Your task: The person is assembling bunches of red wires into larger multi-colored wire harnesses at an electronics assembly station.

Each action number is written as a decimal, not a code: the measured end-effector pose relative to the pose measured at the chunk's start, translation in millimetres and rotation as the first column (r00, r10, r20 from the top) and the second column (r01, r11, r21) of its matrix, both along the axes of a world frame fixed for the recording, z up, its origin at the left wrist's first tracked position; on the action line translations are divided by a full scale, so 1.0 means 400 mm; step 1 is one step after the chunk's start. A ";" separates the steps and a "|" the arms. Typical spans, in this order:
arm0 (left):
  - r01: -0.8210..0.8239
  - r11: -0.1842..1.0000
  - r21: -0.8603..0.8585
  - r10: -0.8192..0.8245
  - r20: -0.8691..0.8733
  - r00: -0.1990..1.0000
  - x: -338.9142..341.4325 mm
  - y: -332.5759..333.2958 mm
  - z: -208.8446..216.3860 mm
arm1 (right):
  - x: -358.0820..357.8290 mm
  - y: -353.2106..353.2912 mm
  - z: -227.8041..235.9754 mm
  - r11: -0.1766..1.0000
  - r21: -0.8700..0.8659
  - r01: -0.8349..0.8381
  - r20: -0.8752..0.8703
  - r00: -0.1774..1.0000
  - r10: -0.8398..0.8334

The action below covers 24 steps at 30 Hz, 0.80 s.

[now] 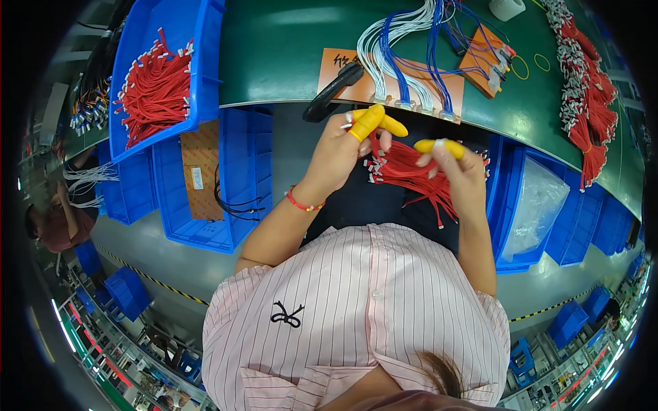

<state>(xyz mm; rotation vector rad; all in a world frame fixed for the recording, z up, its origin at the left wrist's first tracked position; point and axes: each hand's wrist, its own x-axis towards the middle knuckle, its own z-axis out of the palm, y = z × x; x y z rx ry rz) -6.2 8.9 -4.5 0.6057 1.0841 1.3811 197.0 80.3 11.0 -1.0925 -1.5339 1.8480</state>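
My left hand [340, 148], with yellow finger cots, is closed in a pinch on a red cable. The cable's white connector end [347, 122] pokes out between the fingers. To its right, my right hand [458, 166] has its fingers curled in, also with a yellow cot; a small white piece shows at the fingertips, too blurred to name. The hands are apart. Below and between them, a bundle of red cables with white connectors [411, 171] lies on my lap. Just beyond the hands, white and blue wires [373, 51] end in connectors along an orange board [336, 65] at the table edge.
A blue bin [209, 48] of red cables stands at the left of the green table [274, 61]. A black curved piece [332, 92] juts over the edge. An orange block [476, 65] and more red cable bundles [582, 89] lie rightward. Blue crates [240, 233] flank me below.
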 end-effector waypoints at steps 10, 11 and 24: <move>-0.224 0.927 0.301 0.231 0.013 0.973 -0.099 -0.085 0.040 | 0.111 -0.128 -0.086 0.316 0.106 -0.943 0.951 0.189 0.244; -0.209 0.942 0.262 0.260 -0.175 0.950 -0.092 -0.085 0.061 | 0.111 -0.119 -0.086 0.302 0.130 -0.944 0.931 0.222 0.291; 0.026 0.969 0.246 0.075 -0.393 0.916 0.005 -0.049 -0.029 | -0.075 -0.006 0.027 0.993 0.056 -0.100 0.035 0.995 0.098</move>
